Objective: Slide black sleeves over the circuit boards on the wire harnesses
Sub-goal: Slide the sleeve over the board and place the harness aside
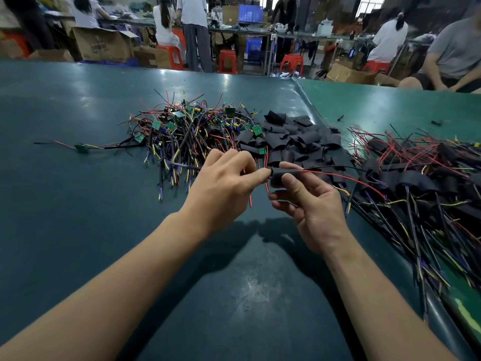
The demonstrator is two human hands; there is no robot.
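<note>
While the right hand (309, 201) pinches a black sleeve (282, 175) between thumb and fingers, holding it level above the table (78, 204) with its open mouth turned left, the left hand (223, 183) meets it there, fingertips closed on the wires at that mouth, likely so the harness can be fed or pulled through a steady tube. The board itself does not show; it seems to sit already inside the sleeve, though the fingers hide too much to be sure. Red and black leads (338, 173) trail out of the sleeve's right end, and short red ends (266, 186) hang down from the left, which suggests the sleeve is threaded over the harness and is being seated. Just beyond the hands lies a heap of loose sleeves (294, 142), near enough that the right hand can take the next one without a reach. To its left, touching it, is a tangle of bare harnesses (187, 131) with green boards (156, 123) exposed, the stock still to be done; one stray harness (82, 147) lies apart at the far left. On the right, a separate pile (421, 173) of harnesses wearing black covers looks like the finished lot, kept on the side of the hand that would drop them. Behind the table, people work at other benches among red stools (227, 61) and cardboard boxes (104, 44).
</note>
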